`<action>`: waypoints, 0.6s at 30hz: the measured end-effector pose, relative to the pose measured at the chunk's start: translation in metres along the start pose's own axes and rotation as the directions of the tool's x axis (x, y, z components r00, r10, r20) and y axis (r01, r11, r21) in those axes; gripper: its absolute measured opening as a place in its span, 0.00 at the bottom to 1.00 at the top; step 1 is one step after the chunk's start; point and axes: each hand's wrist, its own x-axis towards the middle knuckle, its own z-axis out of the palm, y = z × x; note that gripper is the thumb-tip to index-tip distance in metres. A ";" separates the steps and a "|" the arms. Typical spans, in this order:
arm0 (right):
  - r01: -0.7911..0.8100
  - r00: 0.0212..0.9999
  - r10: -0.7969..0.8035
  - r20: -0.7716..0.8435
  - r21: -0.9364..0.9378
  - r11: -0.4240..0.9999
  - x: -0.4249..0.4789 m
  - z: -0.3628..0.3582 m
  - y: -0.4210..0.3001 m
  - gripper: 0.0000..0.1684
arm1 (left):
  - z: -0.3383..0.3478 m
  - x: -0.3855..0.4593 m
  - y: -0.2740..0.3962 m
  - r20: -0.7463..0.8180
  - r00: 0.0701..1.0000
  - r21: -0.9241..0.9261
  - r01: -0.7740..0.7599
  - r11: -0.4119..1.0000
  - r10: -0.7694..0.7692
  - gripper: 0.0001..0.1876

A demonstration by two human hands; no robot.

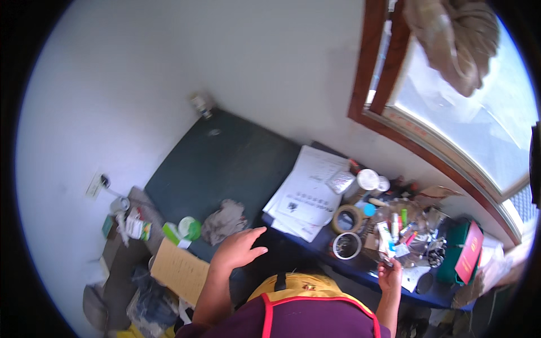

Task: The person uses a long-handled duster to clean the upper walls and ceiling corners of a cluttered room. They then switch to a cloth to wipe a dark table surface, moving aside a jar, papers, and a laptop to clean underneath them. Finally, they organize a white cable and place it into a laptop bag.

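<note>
My left hand (pixel 243 249) is held over the near edge of the dark green tabletop (pixel 228 152), its fingers apart and nothing in it. Just beyond it lie a crumpled grey cloth (pixel 225 222) and a green and white round container (pixel 189 228). My right hand (pixel 389 270) is at the front of a cluttered heap on the blue surface, fingertips at a small item beside a white tube (pixel 384 237); whether they grip it is unclear. Left of that hand are a white cup of small dark items (pixel 347 246) and a roll of tape (pixel 347 219).
Printed papers (pixel 306 190) lie mid-table, with lidded jars (pixel 368 179) to their right. A red booklet (pixel 469 252) rests on a green case (pixel 452 249) at right. Brown cardboard (pixel 179 270) is at lower left. A wood-framed window (pixel 380 122) stands behind.
</note>
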 end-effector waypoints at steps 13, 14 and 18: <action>-0.163 0.984 0.145 -0.108 -0.182 0.970 -0.034 -0.003 0.002 0.29 | 0.044 -0.102 -0.071 -0.061 0.969 -0.122 0.232 0.965 -0.240 0.30; -0.209 0.974 0.161 -0.158 -0.363 0.908 -0.037 -0.007 -0.003 0.26 | 0.044 -0.109 -0.076 -0.073 0.965 -0.146 0.240 0.960 -0.253 0.30; 0.202 0.976 -0.147 0.160 -0.917 0.344 -0.095 0.098 -0.024 0.12 | 0.042 -0.136 -0.097 -0.147 0.930 -0.280 0.287 0.916 -0.337 0.28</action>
